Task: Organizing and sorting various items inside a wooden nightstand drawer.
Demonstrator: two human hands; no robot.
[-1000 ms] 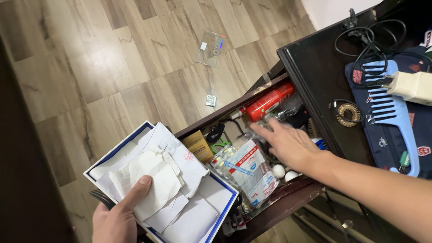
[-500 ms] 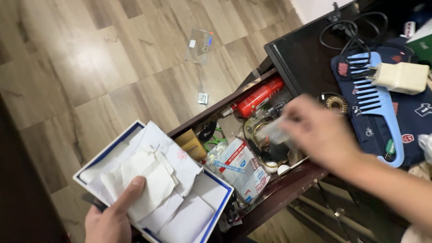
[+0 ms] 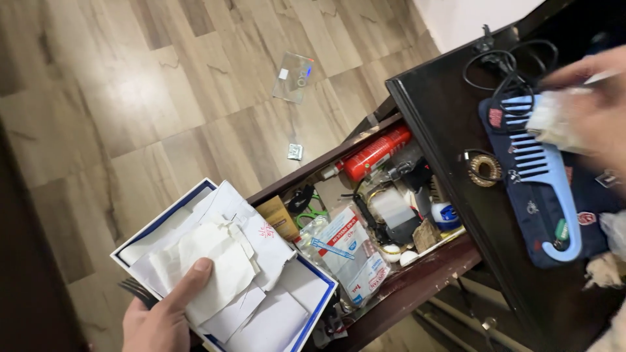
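A view from above onto an open wooden drawer (image 3: 417, 287) below a dark worktop (image 3: 443, 111), with wood-plank floor at 9 to 12 o'clock. At 7 o'clock, the left hand (image 3: 163, 313) supports a white shallow box with a blue edge (image 3: 306, 306) from beneath, its thumb pressed down on a stack of loose white papers (image 3: 215, 261) that fills the box; the fingers are wrapped under it. At 2 o'clock, the right hand (image 3: 587, 104) is a blur over the worktop, above a blue wide-tooth comb (image 3: 548, 169) lying on a navy pouch (image 3: 521, 215); whether its fingers hold anything cannot be told. The drawer looks far from sorted: it is crowded with a red spray can (image 3: 378, 150) at its far end, a sealed gauze packet (image 3: 349, 251) near the front, a small brown box (image 3: 277, 215), green-handled scissors (image 3: 310, 212) and small oddments. A black cable (image 3: 502, 65) and a coiled hair tie (image 3: 484, 168) lie on the worktop. A clear plastic card (image 3: 293, 68) and a small foil packet (image 3: 295, 151) lie on the floor.
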